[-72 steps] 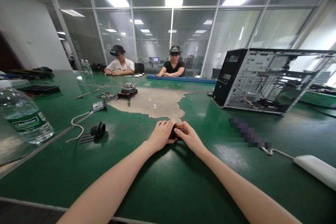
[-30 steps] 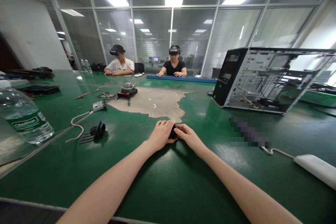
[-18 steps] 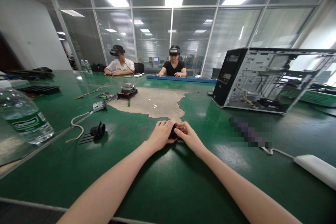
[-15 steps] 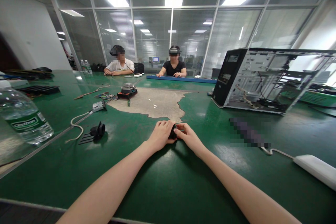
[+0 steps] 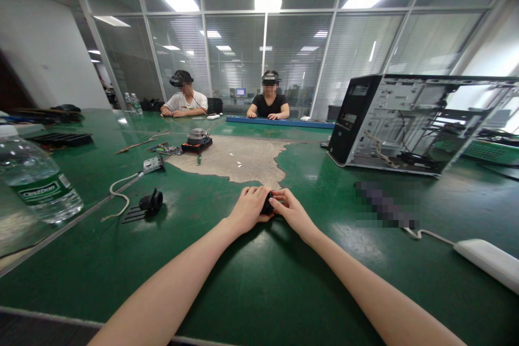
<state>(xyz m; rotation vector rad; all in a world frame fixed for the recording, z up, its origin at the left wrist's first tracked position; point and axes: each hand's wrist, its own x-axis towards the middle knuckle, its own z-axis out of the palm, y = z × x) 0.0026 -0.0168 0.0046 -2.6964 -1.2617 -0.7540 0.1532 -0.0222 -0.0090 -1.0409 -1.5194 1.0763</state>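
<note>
A small black part [image 5: 267,204] sits between my two hands, just above the green tabletop. Its kind cannot be made out, as my fingers cover most of it. My left hand [image 5: 252,205] wraps round it from the left, fingers bent over its far side. From the right, my right hand [image 5: 290,208] pinches it with thumb and fingers. To the left on the table lies a black plastic piece [image 5: 151,203] with a round collar and several thin prongs. Beyond my hands the green covering is torn away, baring a beige patch [image 5: 243,157].
An open computer case [image 5: 357,124] stands at the right, near a white power strip [image 5: 488,259]. A water bottle [image 5: 42,184] is at the left. A metal bracket with a cable [image 5: 153,163] and a heatsink fan [image 5: 197,139] lie farther back. Two people sit across the table.
Both hands stay around the black part, with only a slight shift of the right fingers. Across the table, the hands of the person in black have moved a little.
</note>
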